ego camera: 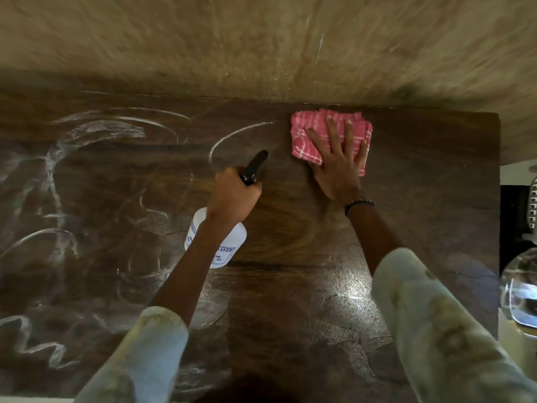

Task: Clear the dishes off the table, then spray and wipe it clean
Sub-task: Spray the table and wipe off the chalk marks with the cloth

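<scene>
A dark wooden table (290, 242) fills the view, with white streaks and smears across its left half. My left hand (236, 194) grips a white spray bottle (232, 242) by its black head, nozzle pointing toward the far edge. My right hand (338, 167) lies flat with fingers spread on a folded pink checked cloth (305, 132), which rests on the table near the far edge, right of centre. No dishes stand on the table.
A beige wall (261, 39) runs right behind the table's far edge. Past the table's right edge sit a clear glass vessel (520, 295) and a white perforated basket (533, 205), both cut off by the frame.
</scene>
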`<control>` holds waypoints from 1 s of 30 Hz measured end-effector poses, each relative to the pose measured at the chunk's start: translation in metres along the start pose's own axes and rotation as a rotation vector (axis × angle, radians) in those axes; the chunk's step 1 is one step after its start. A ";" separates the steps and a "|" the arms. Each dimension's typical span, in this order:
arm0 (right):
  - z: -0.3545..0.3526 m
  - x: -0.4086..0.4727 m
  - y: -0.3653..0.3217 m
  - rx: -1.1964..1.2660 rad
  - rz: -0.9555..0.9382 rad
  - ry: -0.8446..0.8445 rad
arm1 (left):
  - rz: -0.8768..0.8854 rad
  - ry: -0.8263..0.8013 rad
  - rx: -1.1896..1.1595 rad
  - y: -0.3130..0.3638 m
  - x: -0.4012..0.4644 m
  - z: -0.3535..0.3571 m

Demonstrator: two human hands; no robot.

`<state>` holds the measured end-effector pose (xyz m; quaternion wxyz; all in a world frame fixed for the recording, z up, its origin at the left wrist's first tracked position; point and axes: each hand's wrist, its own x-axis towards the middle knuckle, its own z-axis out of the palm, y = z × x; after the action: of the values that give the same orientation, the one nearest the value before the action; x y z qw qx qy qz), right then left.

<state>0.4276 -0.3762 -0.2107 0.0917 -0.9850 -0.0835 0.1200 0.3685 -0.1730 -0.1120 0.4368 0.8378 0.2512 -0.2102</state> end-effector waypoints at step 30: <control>0.018 0.032 -0.096 -0.052 -0.201 0.037 | -0.047 0.060 -0.040 -0.039 0.007 -0.041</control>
<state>0.4402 -0.2743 -0.2155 0.0790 -0.9758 -0.1832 0.0895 0.3558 -0.1176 -0.1187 0.4408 0.8286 0.2880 -0.1901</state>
